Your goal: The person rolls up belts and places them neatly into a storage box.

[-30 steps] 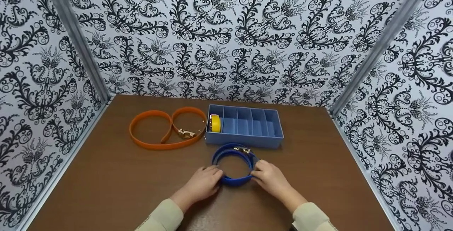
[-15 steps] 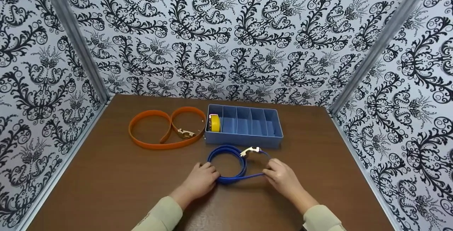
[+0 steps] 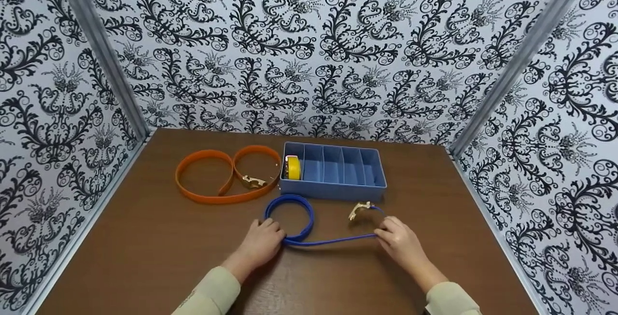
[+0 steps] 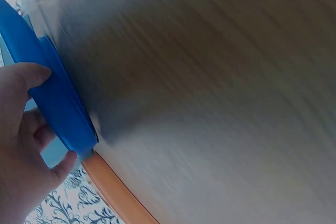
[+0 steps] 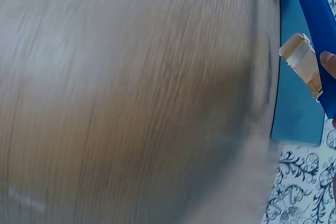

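Note:
A blue belt [image 3: 309,228] lies partly coiled on the brown table, its coil in front of the tray. My left hand [image 3: 263,241] holds the near left side of the coil; in the left wrist view the thumb lies over the blue strap [image 4: 58,93] with fingers behind it. My right hand [image 3: 400,240] pinches the belt's stretched-out end. Past those fingers the strap bends back to a gold buckle [image 3: 359,210], which hangs to the left of the hand. In the right wrist view the buckle [image 5: 303,64] shows beside the thumb.
Behind the coil stands a blue-grey compartment tray [image 3: 333,191]; a rolled yellow belt [image 3: 293,168] sits in its leftmost compartment. An orange belt [image 3: 205,199] with a gold buckle lies loosely looped left of the tray. Patterned walls [image 3: 309,64] enclose the table [image 3: 159,257].
My right hand has moved right, drawing the buckle end away from the coil. The left hand and the coil have shifted a little left.

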Available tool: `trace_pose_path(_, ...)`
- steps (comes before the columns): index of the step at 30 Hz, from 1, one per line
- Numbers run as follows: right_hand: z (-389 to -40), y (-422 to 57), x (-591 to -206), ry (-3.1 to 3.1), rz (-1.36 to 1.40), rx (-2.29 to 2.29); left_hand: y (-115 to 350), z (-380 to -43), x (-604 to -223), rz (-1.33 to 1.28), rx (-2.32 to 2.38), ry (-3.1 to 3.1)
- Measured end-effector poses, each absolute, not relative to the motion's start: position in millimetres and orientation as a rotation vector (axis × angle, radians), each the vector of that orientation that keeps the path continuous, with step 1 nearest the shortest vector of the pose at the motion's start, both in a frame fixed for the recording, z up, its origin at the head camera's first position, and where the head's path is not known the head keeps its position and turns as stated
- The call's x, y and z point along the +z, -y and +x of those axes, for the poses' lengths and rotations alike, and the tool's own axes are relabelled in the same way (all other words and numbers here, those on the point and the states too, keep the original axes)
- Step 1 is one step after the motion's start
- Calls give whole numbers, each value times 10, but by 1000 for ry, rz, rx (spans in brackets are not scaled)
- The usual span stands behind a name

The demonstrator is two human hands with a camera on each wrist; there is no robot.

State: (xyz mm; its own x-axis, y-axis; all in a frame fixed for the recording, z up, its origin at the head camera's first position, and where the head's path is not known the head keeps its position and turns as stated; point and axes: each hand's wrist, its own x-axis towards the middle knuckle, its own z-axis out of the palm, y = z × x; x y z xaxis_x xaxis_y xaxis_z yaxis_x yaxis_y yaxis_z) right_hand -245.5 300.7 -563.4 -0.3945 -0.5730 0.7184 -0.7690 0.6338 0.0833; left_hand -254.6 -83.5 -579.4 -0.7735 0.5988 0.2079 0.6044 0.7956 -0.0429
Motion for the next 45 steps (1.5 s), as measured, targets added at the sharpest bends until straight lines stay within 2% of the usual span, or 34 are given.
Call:
trace_pose_path(19, -2516, -3523, -5866, 2283, 824, 396, 1123, -2516, -5698, -871, -179, 2839)
trace_pose_path(30, -2496, -3748, -6031, 2534, 501, 448, 1040, -2545, -5761, -905, -266, 2918)
trace_pose_path(38, -2543, -3562, -6037, 2732, 316, 533, 886, -2501, -5830, -812, -221, 2961)
trace_pose_path(45, -2551, -3181, -6103, 2651, 454, 561, 602, -2466, -5800, -741, -227, 2987)
